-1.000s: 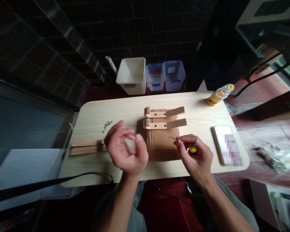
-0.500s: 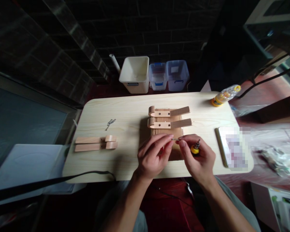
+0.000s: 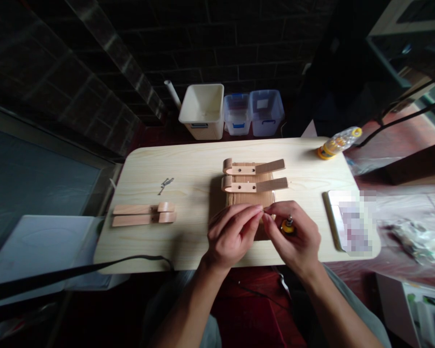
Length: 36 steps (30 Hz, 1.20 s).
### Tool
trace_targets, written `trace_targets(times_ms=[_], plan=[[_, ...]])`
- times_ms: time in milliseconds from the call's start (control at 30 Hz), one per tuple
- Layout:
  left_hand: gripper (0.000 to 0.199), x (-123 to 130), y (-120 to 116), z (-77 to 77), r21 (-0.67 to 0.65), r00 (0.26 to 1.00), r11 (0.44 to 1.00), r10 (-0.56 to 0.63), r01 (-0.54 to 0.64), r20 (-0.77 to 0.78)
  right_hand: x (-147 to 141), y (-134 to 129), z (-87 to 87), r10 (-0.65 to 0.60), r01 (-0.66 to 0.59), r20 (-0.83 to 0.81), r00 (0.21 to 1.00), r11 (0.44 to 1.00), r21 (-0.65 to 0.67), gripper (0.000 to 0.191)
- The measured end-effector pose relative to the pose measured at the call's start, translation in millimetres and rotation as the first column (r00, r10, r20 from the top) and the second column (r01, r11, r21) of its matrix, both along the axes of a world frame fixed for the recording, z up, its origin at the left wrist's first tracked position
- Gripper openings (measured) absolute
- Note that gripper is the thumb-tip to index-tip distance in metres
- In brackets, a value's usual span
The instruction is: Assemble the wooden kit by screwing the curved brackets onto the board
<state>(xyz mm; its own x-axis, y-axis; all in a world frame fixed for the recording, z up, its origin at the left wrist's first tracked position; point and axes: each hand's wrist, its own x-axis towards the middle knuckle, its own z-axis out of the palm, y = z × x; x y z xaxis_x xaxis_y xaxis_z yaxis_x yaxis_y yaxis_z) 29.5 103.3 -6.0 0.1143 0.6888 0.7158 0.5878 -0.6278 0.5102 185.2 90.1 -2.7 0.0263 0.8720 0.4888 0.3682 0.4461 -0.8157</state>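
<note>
My left hand [image 3: 232,232] and my right hand [image 3: 297,237] meet fingertip to fingertip, pinching a tiny metal piece [image 3: 263,210] that is mostly hidden. A yellow screwdriver [image 3: 287,225] with a metal tip also rests in my right hand. Beneath and beyond the hands lies a wooden block [image 3: 252,197]. Two curved wooden pieces [image 3: 246,170], each with two dark holes, lie side by side across it. Two similar wooden pieces [image 3: 132,220] lie at the left of the table, with several small screws [image 3: 166,184] behind them.
A clear bottle with a yellow cap [image 3: 339,143] stands at the table's back right corner. A white box [image 3: 348,220] lies at the right edge. Behind the table [image 3: 192,166] are a cream bin [image 3: 202,108] and two clear bins [image 3: 266,113]. A black strap [image 3: 94,267] crosses the front left.
My right hand has shifted slightly left, closer to my left fingertips, and less of the metal piece shows. The screwdriver has moved left with it and its tip now points more upright.
</note>
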Motion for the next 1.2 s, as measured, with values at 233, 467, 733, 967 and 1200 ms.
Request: trace_targets(times_ms=[233,467,733,967,1200], plan=[[0.019,1.2,1.9,0.8,-0.064,0.998,0.996,-0.061,0.062,0.019,3.8,0.1,0.6,0.028,-0.027,0.006,1.000,0.999,-0.023,0.019],[0.020,-1.4,1.5,1.8,-0.069,0.995,0.992,-0.100,0.101,0.030,7.2,0.1,4.8,0.089,-0.110,-0.121,0.989,0.978,-0.180,0.007],[0.016,0.7,-0.8,3.1,-0.112,0.990,0.985,-0.120,0.128,0.075,10.1,-1.9,3.1,0.058,-0.316,-0.463,0.885,0.804,-0.503,0.018],[0.014,5.8,-1.5,2.2,-0.141,0.982,0.983,-0.097,0.121,0.164,5.9,-1.1,-1.2,-0.097,-0.322,-0.626,0.774,0.791,-0.521,0.023],[0.012,9.1,-4.3,-3.5,-0.199,0.965,0.976,-0.032,0.086,0.260,11.9,7.0,-8.8,-0.317,0.036,-0.567,0.760,0.892,-0.451,0.030]])
